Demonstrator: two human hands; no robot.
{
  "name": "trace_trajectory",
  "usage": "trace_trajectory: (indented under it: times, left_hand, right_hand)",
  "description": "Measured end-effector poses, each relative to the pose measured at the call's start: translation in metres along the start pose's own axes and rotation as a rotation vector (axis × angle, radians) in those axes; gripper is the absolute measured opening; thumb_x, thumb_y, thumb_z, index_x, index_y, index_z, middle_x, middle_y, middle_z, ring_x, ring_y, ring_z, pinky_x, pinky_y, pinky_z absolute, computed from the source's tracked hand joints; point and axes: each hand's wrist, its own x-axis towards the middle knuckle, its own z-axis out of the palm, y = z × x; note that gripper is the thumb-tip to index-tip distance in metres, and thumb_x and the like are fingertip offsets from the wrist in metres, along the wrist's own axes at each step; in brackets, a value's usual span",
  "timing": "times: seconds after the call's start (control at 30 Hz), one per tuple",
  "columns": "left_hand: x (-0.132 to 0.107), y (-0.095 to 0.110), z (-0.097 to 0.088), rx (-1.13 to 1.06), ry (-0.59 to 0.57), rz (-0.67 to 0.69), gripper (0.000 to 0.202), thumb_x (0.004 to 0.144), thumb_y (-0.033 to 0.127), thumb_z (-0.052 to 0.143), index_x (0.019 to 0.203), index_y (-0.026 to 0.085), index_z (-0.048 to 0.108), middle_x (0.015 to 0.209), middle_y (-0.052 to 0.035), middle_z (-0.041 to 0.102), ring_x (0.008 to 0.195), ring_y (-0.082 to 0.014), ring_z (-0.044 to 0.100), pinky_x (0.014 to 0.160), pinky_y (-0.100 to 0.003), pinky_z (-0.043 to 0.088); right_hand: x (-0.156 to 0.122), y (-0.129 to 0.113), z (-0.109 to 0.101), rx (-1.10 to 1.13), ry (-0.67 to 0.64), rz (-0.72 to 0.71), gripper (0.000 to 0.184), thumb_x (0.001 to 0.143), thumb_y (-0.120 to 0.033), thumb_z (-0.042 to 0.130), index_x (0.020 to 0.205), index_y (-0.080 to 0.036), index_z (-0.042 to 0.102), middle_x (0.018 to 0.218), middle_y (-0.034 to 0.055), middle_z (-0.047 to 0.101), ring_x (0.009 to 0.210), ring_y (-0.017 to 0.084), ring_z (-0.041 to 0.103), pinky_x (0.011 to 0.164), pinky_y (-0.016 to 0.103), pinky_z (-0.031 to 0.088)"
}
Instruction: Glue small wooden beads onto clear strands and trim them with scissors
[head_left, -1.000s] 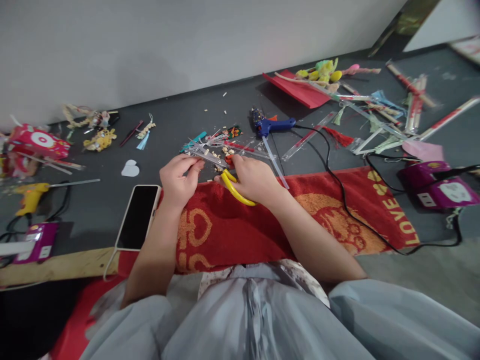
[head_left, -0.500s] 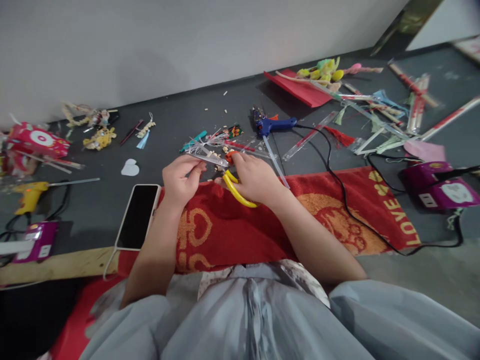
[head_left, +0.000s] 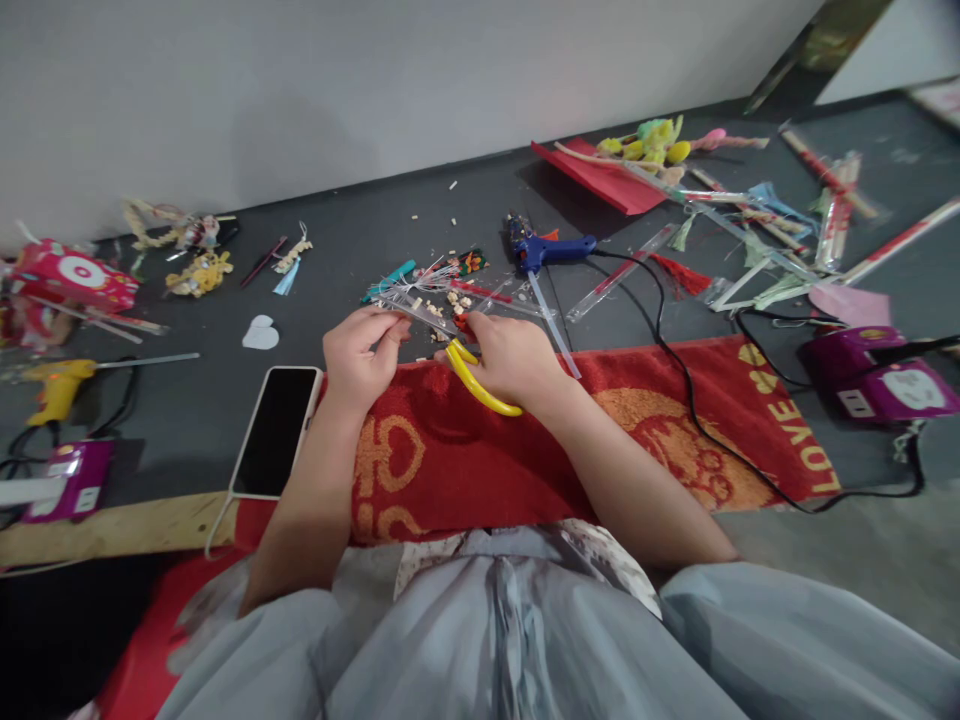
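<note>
My right hand (head_left: 521, 362) is closed around a pair of yellow-handled scissors (head_left: 480, 388), whose blades point left towards my other hand. A small orange-red piece (head_left: 463, 322) shows by its fingertips; I cannot tell whether they grip it. Across from it, my left hand (head_left: 362, 352) has thumb and fingers bent together beside the blades, and what it pinches is too small to make out. Just beyond lie small pale bits (head_left: 433, 308), a bundle of white strands (head_left: 409, 288) and a teal stick-like thing (head_left: 388, 281).
A blue glue gun (head_left: 559, 249) lies ahead, its black cord running right. A red towel (head_left: 465, 460) lies under my forearms, a phone (head_left: 277, 432) at the left. Tassels, wrapped sticks and a red sheet (head_left: 600, 178) lie right; a yellow glue gun (head_left: 61, 390) lies far left.
My right hand and the scissors have shifted slightly, and less of the orange-red piece shows. More pale bits are visible between my hands. My left hand has barely moved.
</note>
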Motion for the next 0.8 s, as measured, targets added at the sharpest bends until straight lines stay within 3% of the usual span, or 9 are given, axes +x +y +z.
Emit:
trace_trajectory:
  times: [0.37,0.6,0.8]
  left_hand:
    - [-0.0006,-0.0021,0.0003,-0.037,-0.075,-0.140,0.019,0.083,0.024,0.057,0.069,0.019,0.069,0.069,-0.0025,0.070,0.061,-0.0111,0.062,0.061,-0.023,0.050]
    - [0.0004,0.0027,-0.0019,-0.261,-0.111,-0.336,0.023,0.082,0.026,0.059,0.061,0.016,0.066,0.060,-0.0001,0.066,0.044,-0.0056,0.052,0.044,-0.019,0.043]
    - [0.0023,0.0021,-0.0063,-0.310,-0.199,-0.345,0.025,0.080,0.024,0.059,0.057,0.016,0.064,0.058,-0.0003,0.064,0.045,-0.0067,0.053,0.043,-0.019,0.041]
  right_hand:
    - [0.0010,-0.0025,0.0047,-0.011,-0.011,0.011,0.068,0.089,-0.069,0.022,0.103,-0.012,0.056,0.098,0.0147,0.070,0.091,0.030,0.068,0.065,0.033,0.041]
    - [-0.0016,0.0022,0.0034,0.031,0.048,-0.070,0.072,0.085,-0.075,0.027,0.108,-0.011,0.052,0.107,0.0159,0.067,0.099,0.030,0.064,0.077,0.035,0.043]
    - [-0.0019,0.0045,0.0037,0.037,0.067,-0.102,0.078,0.082,-0.078,0.030,0.112,-0.010,0.052,0.112,0.0177,0.064,0.103,0.031,0.062,0.084,0.037,0.044]
